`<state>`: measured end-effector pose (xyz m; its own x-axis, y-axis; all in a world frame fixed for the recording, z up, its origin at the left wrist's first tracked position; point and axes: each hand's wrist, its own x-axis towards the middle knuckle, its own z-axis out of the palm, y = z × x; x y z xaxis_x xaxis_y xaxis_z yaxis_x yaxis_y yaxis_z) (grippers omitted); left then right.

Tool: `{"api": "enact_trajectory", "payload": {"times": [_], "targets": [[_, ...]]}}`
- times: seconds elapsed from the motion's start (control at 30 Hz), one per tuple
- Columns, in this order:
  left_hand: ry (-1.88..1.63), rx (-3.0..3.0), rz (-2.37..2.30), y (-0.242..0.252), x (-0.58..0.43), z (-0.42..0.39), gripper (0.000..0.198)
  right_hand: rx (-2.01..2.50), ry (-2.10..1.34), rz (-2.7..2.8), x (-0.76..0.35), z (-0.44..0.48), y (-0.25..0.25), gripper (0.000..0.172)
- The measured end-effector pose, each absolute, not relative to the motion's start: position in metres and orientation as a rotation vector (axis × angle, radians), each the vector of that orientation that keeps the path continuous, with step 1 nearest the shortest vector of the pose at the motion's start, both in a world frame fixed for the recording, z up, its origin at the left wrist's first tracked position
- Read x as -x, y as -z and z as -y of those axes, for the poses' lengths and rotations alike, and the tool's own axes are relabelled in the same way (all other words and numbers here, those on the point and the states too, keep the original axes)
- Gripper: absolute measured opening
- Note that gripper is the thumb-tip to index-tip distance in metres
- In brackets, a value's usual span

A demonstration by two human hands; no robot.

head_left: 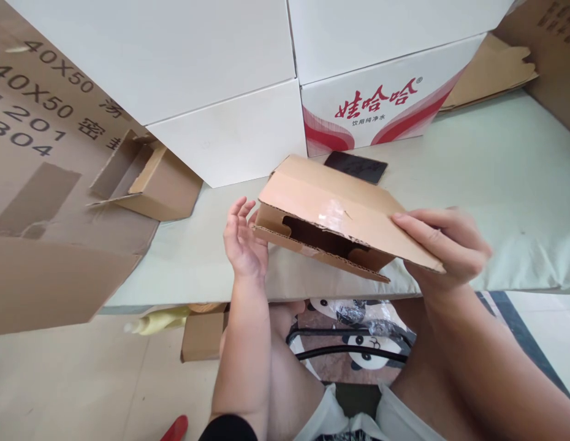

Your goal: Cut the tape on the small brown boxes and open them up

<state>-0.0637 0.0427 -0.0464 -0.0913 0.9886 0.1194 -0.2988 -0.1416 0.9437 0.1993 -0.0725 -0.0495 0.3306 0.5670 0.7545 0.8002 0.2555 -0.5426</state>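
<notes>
A small brown cardboard box is tilted above the front part of the pale green covered surface. Its near end stands partly open, with a dark slot between the flaps and shiny clear tape on the upper one. My right hand pinches the right corner of the upper flap, thumb and fingers on either side. At the box's left end, my left hand is raised with fingers apart and slightly bent. Whether its fingertips touch the cardboard, I cannot tell. Behind the box a dark phone lies flat.
White cartons stack along the back, one water carton bearing red print. Left stands a large brown carton beside a small open box. Below the green surface's edge are a yellow bottle and another box.
</notes>
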Motion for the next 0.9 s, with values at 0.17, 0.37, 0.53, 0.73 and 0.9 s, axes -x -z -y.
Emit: {"api": "enact_trajectory", "payload": {"times": [0.17,0.37,0.53,0.73,0.9], "targets": [[-1.229,-1.13,-0.927,0.048,0.067,-0.043,0.053,1.289,0.326,1.285,-0.196,0.069,0.056,0.031],[-1.155,-1.149,-0.94,0.051,0.07,-0.044,0.052,1.374,0.321,1.333,-0.193,0.065,0.055,0.021],[-1.281,-1.194,-0.975,0.056,0.074,-0.047,0.051,1.277,0.296,1.403,-0.194,0.063,0.058,0.036],[-1.217,-1.349,-1.079,0.061,0.075,-0.049,0.07,1.322,0.138,1.39,-0.188,0.057,0.06,0.02],[-1.125,-1.457,-1.064,0.045,0.08,-0.042,0.069,1.389,-0.184,1.406,-0.183,0.054,0.067,0.036]]}}
